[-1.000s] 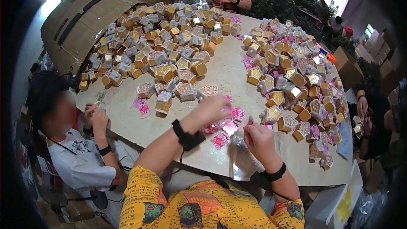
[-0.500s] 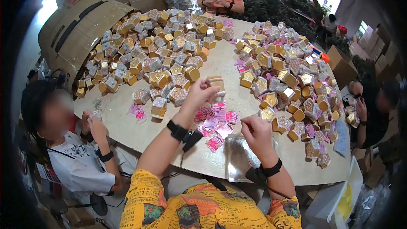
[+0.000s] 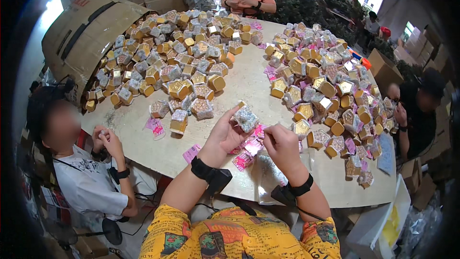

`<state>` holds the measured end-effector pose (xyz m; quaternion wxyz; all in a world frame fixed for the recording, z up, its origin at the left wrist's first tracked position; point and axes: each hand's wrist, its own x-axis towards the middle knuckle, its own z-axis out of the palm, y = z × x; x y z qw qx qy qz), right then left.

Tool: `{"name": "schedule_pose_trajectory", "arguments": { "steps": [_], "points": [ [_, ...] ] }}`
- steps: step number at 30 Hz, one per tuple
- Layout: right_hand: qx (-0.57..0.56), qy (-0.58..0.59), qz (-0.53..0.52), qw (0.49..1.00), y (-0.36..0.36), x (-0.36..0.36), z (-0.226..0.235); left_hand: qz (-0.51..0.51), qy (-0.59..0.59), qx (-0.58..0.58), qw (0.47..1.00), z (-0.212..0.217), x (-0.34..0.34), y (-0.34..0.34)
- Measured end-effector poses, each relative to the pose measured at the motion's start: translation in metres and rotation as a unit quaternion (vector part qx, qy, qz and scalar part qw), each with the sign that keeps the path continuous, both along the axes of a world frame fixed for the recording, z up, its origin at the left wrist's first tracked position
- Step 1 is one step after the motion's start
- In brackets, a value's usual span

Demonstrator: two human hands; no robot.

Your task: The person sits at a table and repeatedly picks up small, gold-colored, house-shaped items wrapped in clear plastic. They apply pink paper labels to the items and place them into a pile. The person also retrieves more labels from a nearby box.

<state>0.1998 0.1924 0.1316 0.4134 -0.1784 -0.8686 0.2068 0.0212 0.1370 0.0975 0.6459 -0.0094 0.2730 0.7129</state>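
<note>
My left hand [image 3: 221,138] is turned palm up, its fingers and thumb round a small house-shaped ornament [image 3: 246,118] with a glittery white surface facing me. Just right of it, my right hand [image 3: 282,146] is closed in a pinch. Whatever its fingertips hold, if anything, is too small to make out. Pink printed tags [image 3: 247,155] lie in a loose pile beneath and between the hands. A clear plastic tray or bag [image 3: 269,175] sits under my right wrist; its glittery contents are partly hidden.
Gold and white ornaments form a large heap [image 3: 187,48] at the left, spilling from a cardboard box [image 3: 88,38]. Another heap [image 3: 330,81], mixed with pink tags, covers the right side. Co-workers sit at the left, far side and right of the table [image 3: 139,136].
My left hand has turned palm up and come nearer, tipping the ornament so its glittery side shows. My right hand has shifted slightly left, towards it.
</note>
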Motion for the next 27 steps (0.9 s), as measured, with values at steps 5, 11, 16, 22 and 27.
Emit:
{"name": "schedule_pose_trajectory", "arguments": {
  "steps": [5,11,16,22,27],
  "points": [
    [0.001,-0.016,0.002,1.0,-0.0023,-0.0043,-0.0008,-0.02,-0.008,-0.004,1.0,-0.0008,0.0022,-0.0016],
    [-0.005,-0.025,0.005,1.0,-0.0028,-0.0066,-0.0029,-0.026,-0.027,0.015,0.999,-0.0062,0.0013,-0.0015],
    [-0.002,-0.027,0.002,1.0,-0.0027,-0.0098,-0.0043,-0.037,-0.034,0.028,0.998,-0.0071,0.0014,-0.003],
    [0.007,-0.036,-0.01,0.999,-0.0042,-0.0093,-0.0021,-0.019,-0.033,0.017,0.999,-0.006,0.005,-0.0029],
    [0.001,-0.036,-0.012,0.999,-0.0033,-0.0094,-0.0026,-0.005,-0.033,-0.012,0.999,-0.0009,0.0086,-0.005]
  ]
}}
